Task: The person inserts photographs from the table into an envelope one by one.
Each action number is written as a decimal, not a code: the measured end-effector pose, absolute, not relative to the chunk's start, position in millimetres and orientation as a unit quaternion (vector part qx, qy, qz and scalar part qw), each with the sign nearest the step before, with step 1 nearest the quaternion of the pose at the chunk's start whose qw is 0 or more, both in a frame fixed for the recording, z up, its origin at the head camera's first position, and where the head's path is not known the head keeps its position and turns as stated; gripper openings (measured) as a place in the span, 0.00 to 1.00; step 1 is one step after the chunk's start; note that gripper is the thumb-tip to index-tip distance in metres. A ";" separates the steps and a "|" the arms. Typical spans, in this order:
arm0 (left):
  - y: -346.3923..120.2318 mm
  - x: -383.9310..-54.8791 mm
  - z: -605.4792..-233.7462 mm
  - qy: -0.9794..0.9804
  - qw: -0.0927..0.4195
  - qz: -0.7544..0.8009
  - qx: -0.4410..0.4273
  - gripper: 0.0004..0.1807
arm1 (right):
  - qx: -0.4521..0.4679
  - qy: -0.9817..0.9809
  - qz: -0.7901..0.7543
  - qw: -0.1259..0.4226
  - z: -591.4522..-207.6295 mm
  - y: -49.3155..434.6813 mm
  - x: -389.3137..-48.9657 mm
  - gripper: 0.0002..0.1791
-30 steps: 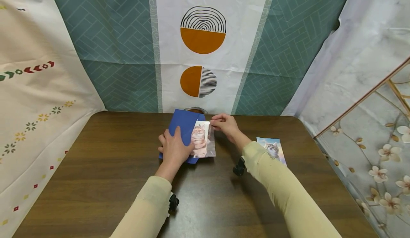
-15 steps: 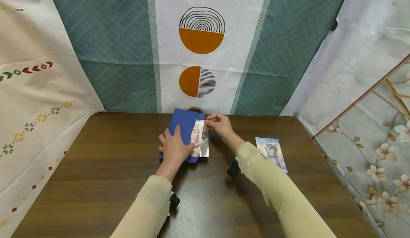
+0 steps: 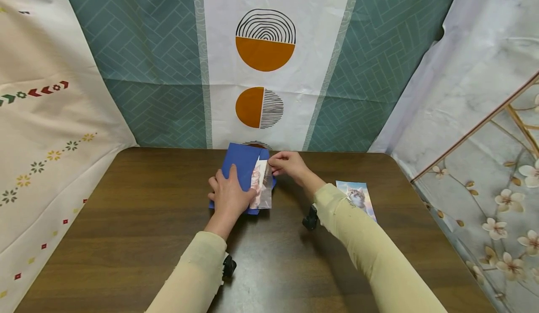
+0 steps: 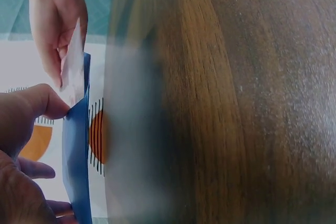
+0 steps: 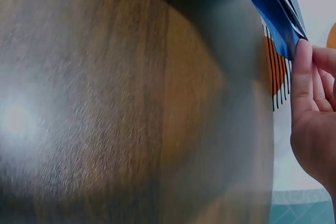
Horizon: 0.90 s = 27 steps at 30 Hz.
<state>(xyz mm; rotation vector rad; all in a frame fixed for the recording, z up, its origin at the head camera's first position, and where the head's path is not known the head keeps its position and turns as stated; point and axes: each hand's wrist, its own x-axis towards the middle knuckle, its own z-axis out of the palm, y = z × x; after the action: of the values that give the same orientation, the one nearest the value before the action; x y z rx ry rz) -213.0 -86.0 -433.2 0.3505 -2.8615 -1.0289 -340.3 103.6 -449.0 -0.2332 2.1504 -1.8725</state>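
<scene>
A blue photo album is near the table's back edge, its cover partly lifted off a clear sleeve. Inside that sleeve shows a pink cat card, partly hidden by the cover and thumb. My left hand grips the album across its cover, fingers spread toward the left side and thumb at the cover's right edge. With thumb and fingertips, my right hand pinches the upper right corner of the sleeve. In the left wrist view, the blue cover appears nearly edge-on beside the thumb.
A loose kitten card lies to the right on the brown table, partly covered by the right sleeve. A patterned curtain hangs directly behind the table's back edge. More printed cloth hangs along the right side.
The right hand has moved left with the clear sleeve, so less of the sleeve and cat card sticks out past the cover. My left hand has stayed in place.
</scene>
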 end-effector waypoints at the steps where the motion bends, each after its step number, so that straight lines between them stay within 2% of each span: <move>1: -85.5 -213.2 -433.3 -0.934 0.038 -0.335 0.115 0.55 | -0.081 0.743 -0.650 0.138 -448.5 102.7 -340.7 0.11; 12: -82.3 -214.7 -435.3 -0.934 0.036 -0.337 0.115 0.57 | -0.067 0.714 -0.682 0.144 -447.0 90.5 -345.4 0.13; 27: -80.4 -213.8 -432.3 -0.933 0.037 -0.339 0.119 0.59 | -0.057 0.718 -0.679 0.139 -446.7 85.3 -344.0 0.10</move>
<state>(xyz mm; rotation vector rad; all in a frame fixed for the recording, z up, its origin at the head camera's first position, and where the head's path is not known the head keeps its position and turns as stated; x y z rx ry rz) -213.8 -80.4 -432.3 0.3661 -2.8628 -1.0403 -344.0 85.3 -446.7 -0.1655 2.0775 -1.9640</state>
